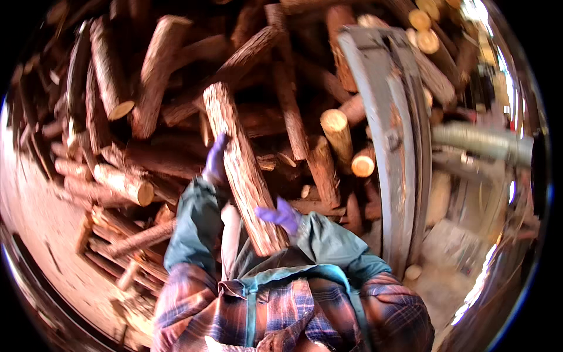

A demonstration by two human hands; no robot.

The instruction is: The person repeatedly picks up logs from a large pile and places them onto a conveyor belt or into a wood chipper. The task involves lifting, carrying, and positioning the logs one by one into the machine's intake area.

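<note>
A rough-barked log (241, 155) lies lengthwise in front of my body, its near end by my apron and its far end over the woodpile. My left hand (216, 159), in a purple glove, is pressed to the log's left side, around its middle. My right hand (282, 216), gloved the same, grips the right side close to the near end, its fingers partly across the bark. The log's underside is hidden, along with the parts of both hands beneath it. Green sleeves cover both forearms.
Logs are heaped ahead and to the left, including a pale-ended log (126, 185) and an upright log (335, 132). A worn grey metal beam (384, 141) stands right of the pile. Beyond it, a pale pipe (484, 141) runs sideways. A concrete floor (44, 234) borders the left.
</note>
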